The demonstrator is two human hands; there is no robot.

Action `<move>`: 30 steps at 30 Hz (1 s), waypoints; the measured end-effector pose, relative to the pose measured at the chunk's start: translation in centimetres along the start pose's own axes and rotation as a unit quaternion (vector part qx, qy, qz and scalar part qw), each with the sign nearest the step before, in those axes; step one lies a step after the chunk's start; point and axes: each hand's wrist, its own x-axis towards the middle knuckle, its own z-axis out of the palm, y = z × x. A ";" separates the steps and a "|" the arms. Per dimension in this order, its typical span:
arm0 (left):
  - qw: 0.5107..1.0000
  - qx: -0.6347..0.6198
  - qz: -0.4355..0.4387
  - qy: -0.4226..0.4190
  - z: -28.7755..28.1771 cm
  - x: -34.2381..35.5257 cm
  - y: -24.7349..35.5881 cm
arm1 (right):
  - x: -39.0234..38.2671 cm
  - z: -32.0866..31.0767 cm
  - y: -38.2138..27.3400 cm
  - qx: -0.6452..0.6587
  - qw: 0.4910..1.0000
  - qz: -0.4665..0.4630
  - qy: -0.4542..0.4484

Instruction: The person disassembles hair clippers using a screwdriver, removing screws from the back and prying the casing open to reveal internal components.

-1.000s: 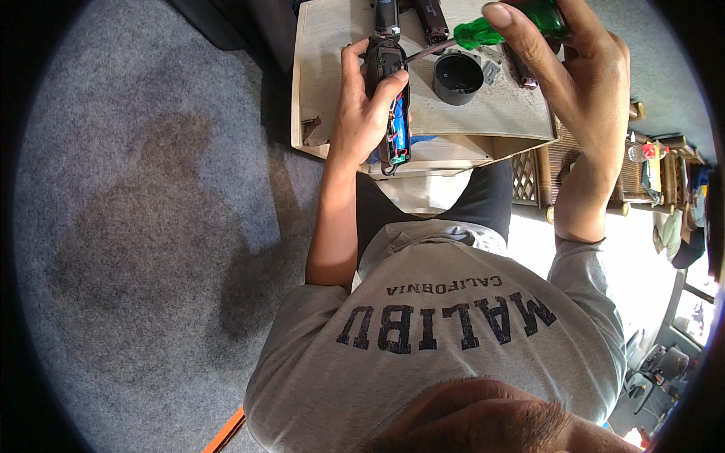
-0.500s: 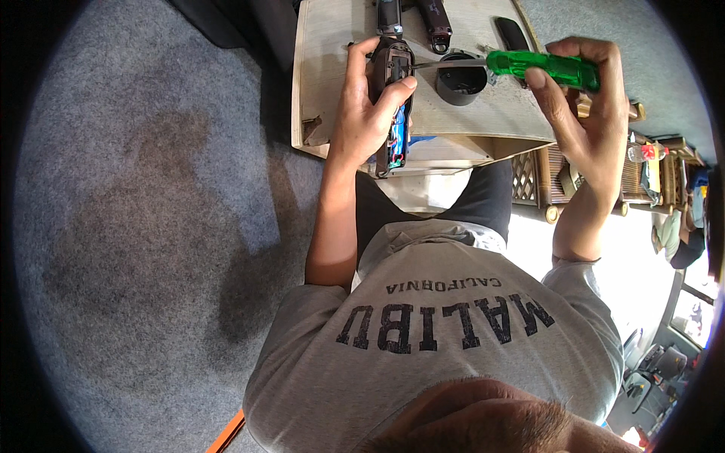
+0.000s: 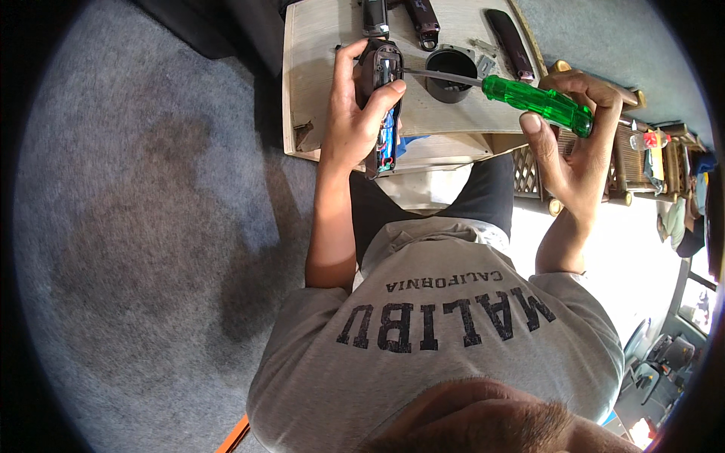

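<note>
In my left hand is an opened dark hair-clipper-like housing, held upright along the view, with a blue part and wires showing in its lower half. My thumb presses on its right edge. My right hand has its fingers curled round the green screwdriver, with the thumb off the handle and below it. The shaft runs left to the housing's upper right edge; whether its tip touches inside cannot be told. Beneath the shaft stands a black round container, with small grey pieces beside it.
The wooden work surface also bears dark clipper parts along the back and another dark piece at right. Bamboo furniture with a plastic bottle stands at right. Grey carpet lies at left.
The screwdriver has swung from slanting upward to slanting downward toward the right. My right hand has lowered and its thumb has moved down. The housing has shifted slightly left in the view.
</note>
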 end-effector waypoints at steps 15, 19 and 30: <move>0.999 0.028 0.026 0.000 0.3 0.1 0.1 | -1.7 -0.6 -0.5 0.047 0.992 0.116 -0.014; 0.998 0.038 0.046 0.000 0.1 0.4 -0.3 | -1.9 -0.8 -1.4 0.035 0.989 0.140 -0.024; 1.000 0.009 0.011 -0.002 0.5 0.0 0.4 | -1.5 -0.6 -1.6 0.048 0.979 0.198 -0.017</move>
